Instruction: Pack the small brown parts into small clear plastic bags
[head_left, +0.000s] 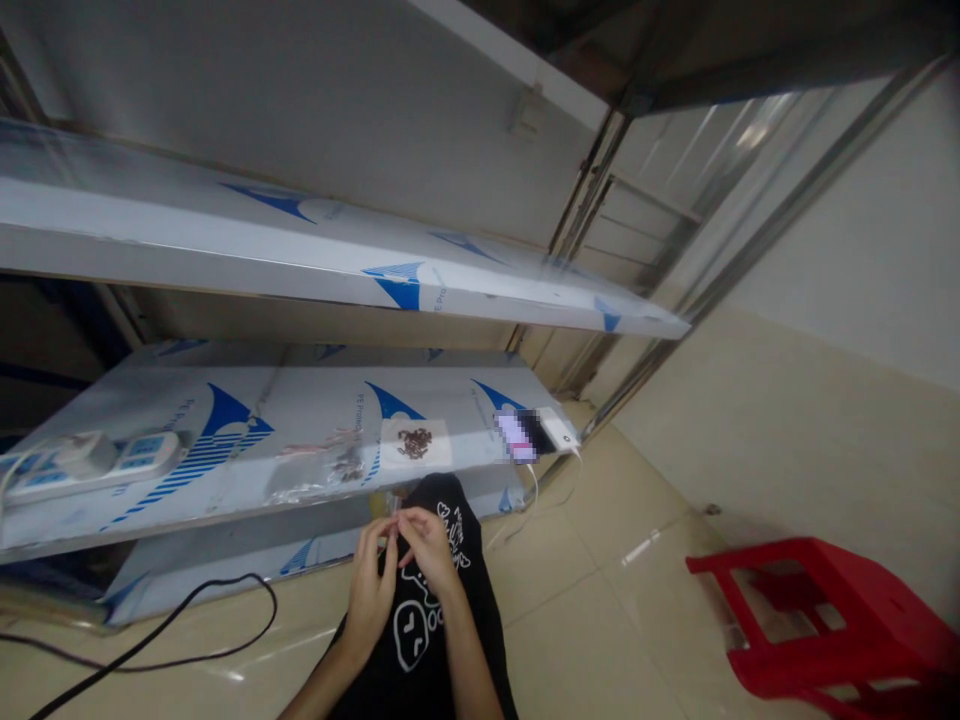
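My left hand [373, 572] and my right hand [429, 548] meet in front of the shelf, above the black printed clothing [480, 610] on my lap. The fingertips of both are pinched together. Something small and partly see-through shows at the fingertips, too small to name. On the shelf [247, 500] just beyond them lies a pile of small brown pieces [414, 442] on a white sheet [441, 455]. To its left rest clear plastic bags [319, 482], with thin reddish strips and dark bits close by.
A phone [516, 437] and a white device [561, 430] with cables lie at the shelf's right end. A power strip [146, 455] is at the left. An upper shelf [315, 255] juts out above. A red stool [847, 610] stands right; a black cable [187, 600] hangs lower left.
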